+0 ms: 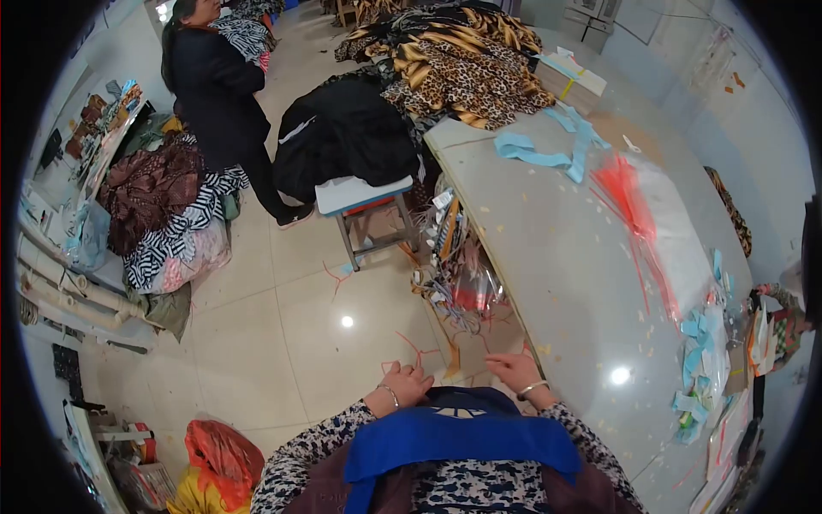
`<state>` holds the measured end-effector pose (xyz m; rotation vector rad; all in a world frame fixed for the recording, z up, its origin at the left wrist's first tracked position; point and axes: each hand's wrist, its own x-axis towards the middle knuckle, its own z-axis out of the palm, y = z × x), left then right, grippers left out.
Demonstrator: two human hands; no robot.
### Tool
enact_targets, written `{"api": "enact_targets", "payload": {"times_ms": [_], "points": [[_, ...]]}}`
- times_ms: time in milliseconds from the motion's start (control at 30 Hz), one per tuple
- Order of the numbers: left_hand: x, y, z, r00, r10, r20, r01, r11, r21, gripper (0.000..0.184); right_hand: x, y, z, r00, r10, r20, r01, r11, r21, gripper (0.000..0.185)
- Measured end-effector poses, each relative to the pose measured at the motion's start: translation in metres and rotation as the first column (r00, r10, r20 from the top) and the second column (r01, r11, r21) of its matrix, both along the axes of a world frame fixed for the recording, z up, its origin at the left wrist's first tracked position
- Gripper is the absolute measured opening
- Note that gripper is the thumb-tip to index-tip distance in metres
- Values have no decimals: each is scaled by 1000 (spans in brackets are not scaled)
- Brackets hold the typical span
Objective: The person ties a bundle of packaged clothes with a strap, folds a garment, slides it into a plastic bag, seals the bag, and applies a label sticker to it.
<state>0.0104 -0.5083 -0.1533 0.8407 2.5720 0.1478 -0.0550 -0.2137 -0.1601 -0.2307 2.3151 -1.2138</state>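
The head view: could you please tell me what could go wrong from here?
The loose red strings on the floor could perhaps trip someone. The black cloth, which appears heaped on the stool, might slide off. The right hand, seemingly close to the table's edge, might bump it.

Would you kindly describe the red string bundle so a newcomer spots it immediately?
On the big grey table at right, find the whitish sheet. Along its left edge lies the red string bundle, vivid where neighbouring strips are pale blue.
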Motion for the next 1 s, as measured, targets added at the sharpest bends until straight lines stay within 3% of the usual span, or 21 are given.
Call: {"api": "enact_targets", "payload": {"times_ms": [33, 67, 133, 167, 267, 333, 400, 533, 667, 767, 900, 967, 1000], "points": [[-15, -12, 4, 999, 7, 43, -5, 1000, -28, 46, -7, -5, 0, 994, -111, -1, 110, 992, -57, 32], [-29, -22, 9, 996, 6, 92, -1, 999, -54, 47, -11, -9, 0, 946, -227, 230, 266, 952, -152, 34], [-59, -32, 13, 990, -10, 139, 20, 997, -74, 49, -20, -12, 36, 669, -364, 648, 620, 755, -215, 38], [-74, -38, 12, 990, -29, 140, 39, 997, -69, 50, -19, -18, 52, 585, -326, 743, 711, 647, -276, 41], [-125, -42, 22, 994, -87, 69, 88, 996, -14, 51, -23, -18, 50, 486, -240, 840, 803, 503, -320, 51], [-153, -40, 20, 996, -87, -8, 87, 996, 2, 51, -36, -19, 39, 384, -175, 907, 883, 355, -305, 43], [-184, -34, 21, 996, -73, 47, 74, 997, -20, 52, -65, -17, 34, 290, -77, 954, 944, 184, -273, 35], [-231, -45, 18, 998, -7, 56, 6, 1000, 25, 52, -142, -7, 19, 406, -114, 907, 914, 67, -401, 29], [-260, -76, 8, 988, 109, 110, -114, 993, 37, 48, -241, 10, -5, 516, -177, 838, 849, 234, -473, 38], [-293, -100, 10, 967, 227, 119, -225, 974, -31, 48, -316, 11, -6, 538, -310, 784, 835, 322, -445, 33], [-373, -126, 19, 840, 530, 116, -534, 845, 1, 51, -423, 14, -4, 500, -458, 735, 865, 303, -400, 32], [-418, -144, 15, 757, 654, 11, -652, 754, 77, 51, -472, 22, -14, 516, -517, 683, 857, 302, -418, 31], [-441, -160, -9, 707, 703, -71, -675, 702, 227, 51, -494, 26, -20, 514, -550, 658, 857, 297, -421, 30]]}}
